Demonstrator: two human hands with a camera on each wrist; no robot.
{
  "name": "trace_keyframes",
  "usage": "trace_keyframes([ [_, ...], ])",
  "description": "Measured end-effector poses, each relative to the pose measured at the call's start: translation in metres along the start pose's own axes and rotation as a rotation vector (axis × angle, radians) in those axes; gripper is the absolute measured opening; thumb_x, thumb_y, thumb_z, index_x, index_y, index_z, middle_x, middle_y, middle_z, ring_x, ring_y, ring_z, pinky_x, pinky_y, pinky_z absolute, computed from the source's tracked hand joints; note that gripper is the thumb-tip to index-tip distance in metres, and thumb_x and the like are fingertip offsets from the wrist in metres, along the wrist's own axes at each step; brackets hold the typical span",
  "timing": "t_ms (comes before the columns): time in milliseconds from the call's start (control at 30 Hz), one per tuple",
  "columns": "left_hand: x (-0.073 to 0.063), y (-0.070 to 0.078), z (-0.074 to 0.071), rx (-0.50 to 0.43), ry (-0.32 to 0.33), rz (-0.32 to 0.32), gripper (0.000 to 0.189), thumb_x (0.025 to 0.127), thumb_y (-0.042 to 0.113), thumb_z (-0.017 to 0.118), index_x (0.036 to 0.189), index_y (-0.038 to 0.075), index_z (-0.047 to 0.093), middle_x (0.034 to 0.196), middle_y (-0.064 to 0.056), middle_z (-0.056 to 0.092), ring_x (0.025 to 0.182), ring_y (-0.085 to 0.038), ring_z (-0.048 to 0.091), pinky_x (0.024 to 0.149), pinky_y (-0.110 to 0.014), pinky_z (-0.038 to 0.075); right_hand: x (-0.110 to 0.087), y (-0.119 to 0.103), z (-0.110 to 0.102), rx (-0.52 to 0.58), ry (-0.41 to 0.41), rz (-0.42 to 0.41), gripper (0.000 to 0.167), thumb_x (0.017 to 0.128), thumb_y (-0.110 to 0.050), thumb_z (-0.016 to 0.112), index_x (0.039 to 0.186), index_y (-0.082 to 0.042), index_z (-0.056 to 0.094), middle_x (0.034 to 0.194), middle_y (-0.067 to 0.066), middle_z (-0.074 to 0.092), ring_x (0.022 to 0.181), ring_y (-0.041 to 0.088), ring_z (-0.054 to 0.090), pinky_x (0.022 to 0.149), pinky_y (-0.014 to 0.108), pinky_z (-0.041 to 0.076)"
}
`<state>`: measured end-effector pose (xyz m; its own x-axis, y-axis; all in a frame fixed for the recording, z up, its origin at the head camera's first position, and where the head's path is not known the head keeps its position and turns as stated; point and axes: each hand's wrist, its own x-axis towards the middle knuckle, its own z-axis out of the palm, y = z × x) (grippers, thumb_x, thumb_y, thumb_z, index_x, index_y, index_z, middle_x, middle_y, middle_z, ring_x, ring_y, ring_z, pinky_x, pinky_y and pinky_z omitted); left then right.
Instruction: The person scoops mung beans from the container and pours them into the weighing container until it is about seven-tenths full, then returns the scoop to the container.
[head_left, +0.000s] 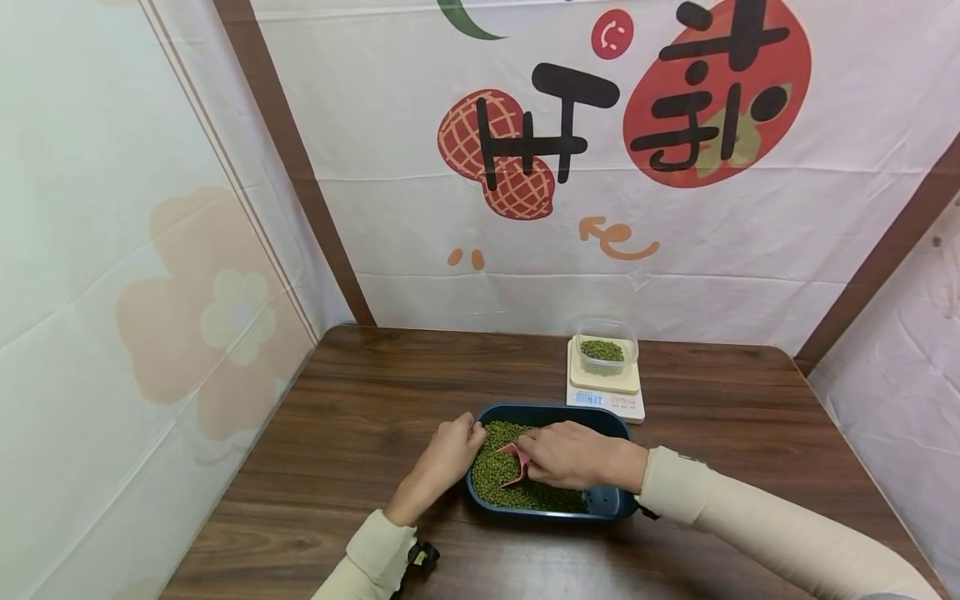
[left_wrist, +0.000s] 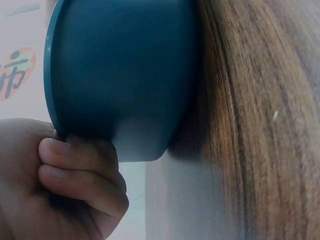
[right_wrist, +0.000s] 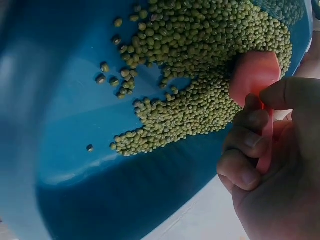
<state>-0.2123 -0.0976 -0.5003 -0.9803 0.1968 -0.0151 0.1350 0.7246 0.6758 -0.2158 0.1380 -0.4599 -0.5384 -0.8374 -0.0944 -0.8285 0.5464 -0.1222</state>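
A dark blue oblong basin (head_left: 555, 514) holds many small green beans (right_wrist: 200, 45), which look like mung beans. My left hand (head_left: 448, 452) grips the basin's left rim, its fingers curled against the outer wall (left_wrist: 120, 70) in the left wrist view. Reaching in from the right, my right hand (head_left: 572, 455) holds a pink scoop (right_wrist: 256, 75) by its handle, with fingers and thumb around it. The scoop's head is down among the beans at the left part of the basin. Only scattered beans lie on the basin floor (right_wrist: 75, 125) at the right end.
Behind the basin, a white digital scale (head_left: 633, 407) bears a clear plastic container (head_left: 628, 343) with some green beans (head_left: 602, 350) inside. Its display is lit. The brown wooden table (head_left: 375, 392) ends at a printed cloth backdrop (head_left: 420, 300).
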Motion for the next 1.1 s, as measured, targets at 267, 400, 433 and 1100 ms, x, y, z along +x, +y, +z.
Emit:
trace_keyframes([
  [267,0.000,-0.001,0.001,0.012,0.006,0.011,0.030,0.112,0.017,0.046,0.083,0.011,0.047,0.066,0.004,0.036,0.055,-0.010,0.034,0.052,-0.025,0.030,-0.004,0.002,0.003,0.069,-0.001,0.026,0.008,0.109,-0.022,0.058,0.103,-0.017,0.061,0.087,-0.009,0.055,0.065,0.003,0.044,0.062,0.022,0.040],
  [400,-0.001,-0.001,0.001,0.008,0.005,0.008,0.030,0.112,0.017,0.046,0.083,0.011,0.047,0.066,0.003,0.036,0.055,-0.011,0.034,0.053,-0.025,0.030,-0.006,0.004,0.005,0.099,0.002,0.029,0.009,0.109,-0.021,0.056,0.102,-0.017,0.059,0.085,-0.009,0.051,0.065,0.003,0.041,0.062,0.023,0.038],
  [433,-0.001,-0.001,0.001,0.009,0.006,0.012,0.030,0.112,0.016,0.046,0.083,0.011,0.048,0.066,0.003,0.036,0.055,-0.011,0.035,0.052,-0.025,0.030,-0.006,0.004,0.005,0.113,0.005,0.031,0.009,0.109,-0.021,0.056,0.101,-0.017,0.058,0.084,-0.009,0.050,0.065,0.003,0.041,0.062,0.023,0.038],
  [1100,-0.001,0.001,-0.002,-0.015,-0.022,0.018,0.032,0.114,0.019,0.043,0.084,0.011,0.047,0.064,0.003,0.036,0.052,-0.011,0.031,0.050,-0.024,0.029,-0.022,0.018,0.012,0.228,0.070,0.072,0.009,0.109,-0.022,0.053,0.100,-0.021,0.052,0.085,-0.010,0.046,0.069,0.003,0.041,0.062,0.024,0.037],
])
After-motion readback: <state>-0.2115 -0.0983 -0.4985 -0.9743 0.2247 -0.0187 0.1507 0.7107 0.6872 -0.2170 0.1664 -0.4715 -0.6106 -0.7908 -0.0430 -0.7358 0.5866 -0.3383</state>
